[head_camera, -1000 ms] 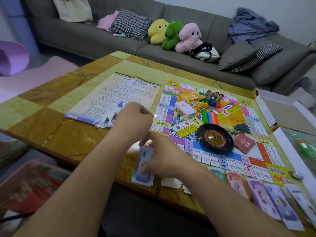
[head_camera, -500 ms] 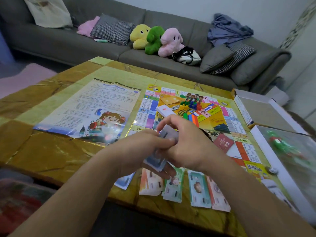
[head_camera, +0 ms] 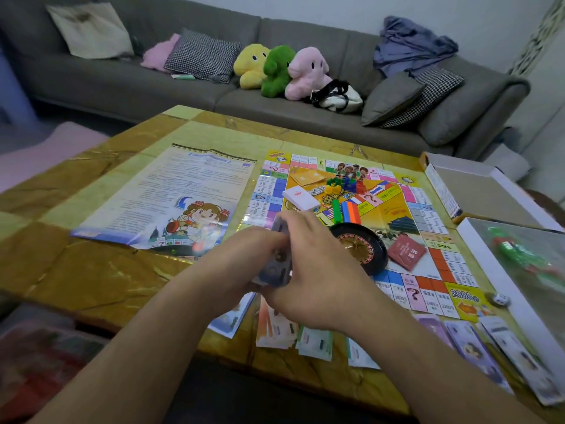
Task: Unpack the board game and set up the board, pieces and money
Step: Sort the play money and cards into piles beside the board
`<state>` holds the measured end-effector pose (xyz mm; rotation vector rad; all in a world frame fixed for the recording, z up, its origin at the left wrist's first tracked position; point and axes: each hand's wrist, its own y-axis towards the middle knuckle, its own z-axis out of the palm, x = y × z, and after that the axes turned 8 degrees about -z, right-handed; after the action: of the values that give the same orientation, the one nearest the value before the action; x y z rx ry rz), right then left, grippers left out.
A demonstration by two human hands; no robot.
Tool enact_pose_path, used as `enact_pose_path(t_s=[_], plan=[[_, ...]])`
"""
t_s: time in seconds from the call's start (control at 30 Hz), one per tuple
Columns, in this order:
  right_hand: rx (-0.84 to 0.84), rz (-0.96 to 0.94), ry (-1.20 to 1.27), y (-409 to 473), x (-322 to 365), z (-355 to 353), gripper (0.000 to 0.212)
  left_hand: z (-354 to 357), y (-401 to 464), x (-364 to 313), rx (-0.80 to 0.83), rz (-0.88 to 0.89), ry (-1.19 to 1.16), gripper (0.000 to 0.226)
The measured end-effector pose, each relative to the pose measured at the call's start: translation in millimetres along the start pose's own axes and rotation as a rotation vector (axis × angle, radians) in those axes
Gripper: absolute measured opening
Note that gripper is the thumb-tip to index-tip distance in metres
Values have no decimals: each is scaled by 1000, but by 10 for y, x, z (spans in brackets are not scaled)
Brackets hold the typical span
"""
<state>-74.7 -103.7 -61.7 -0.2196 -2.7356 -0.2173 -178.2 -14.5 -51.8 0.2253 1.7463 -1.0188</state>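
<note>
money rows: paper notes (head_camera: 313,341) laid out along the table's (head_camera: 91,280) near edge
hands: left hand (head_camera: 241,261) and right hand (head_camera: 318,270) both curled tight on a bluish wad of notes (head_camera: 276,261), above that edge
board: game board (head_camera: 428,240) flat mid-table, roulette wheel (head_camera: 363,243) on it
far left: rules sheet (head_camera: 171,197)

Two bare forearms, no sleeves, left grip (head_camera: 244,264), right grip (head_camera: 318,276)

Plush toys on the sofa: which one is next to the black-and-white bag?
The pink plush toy, rightmost of the three; the bag lies by its right side. The green sits in the middle, the yellow furthest left.
</note>
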Motion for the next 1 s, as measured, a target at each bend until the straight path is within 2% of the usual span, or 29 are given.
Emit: enact_pose_path(t_s=[0.07,0.1,0.13,0.23,0.3,0.47,0.67,0.87,0.93,1.0], plan=[[41,27,55,21,7,14,97,-78,30,-45,-69,-48,26,24],[44,62,90,21,10,30,107,-126,37,-61,-111,-52,15,21],[46,95,100,25,27,71,106,-206,65,-55,-169,-45,3,18],[109,119,50,-8,148,312,64,-440,77,-29,-315,4,-67,23],[176,85,-38,-35,266,520,51,-538,75,-25,-352,-12,-122,24],[152,132,-214,50,429,793,67,-544,75,-48,-345,-3,-158,21],[247,187,-205,179,513,742,65,-595,136,-4,-326,47,-125,23],[270,186,-215,193,550,721,70,-603,116,1,-304,79,-111,24],[292,189,-217,204,573,705,64,-605,120,14,-301,87,-107,25],[315,195,-219,220,599,703,47,-607,118,22,-299,89,-113,25]])
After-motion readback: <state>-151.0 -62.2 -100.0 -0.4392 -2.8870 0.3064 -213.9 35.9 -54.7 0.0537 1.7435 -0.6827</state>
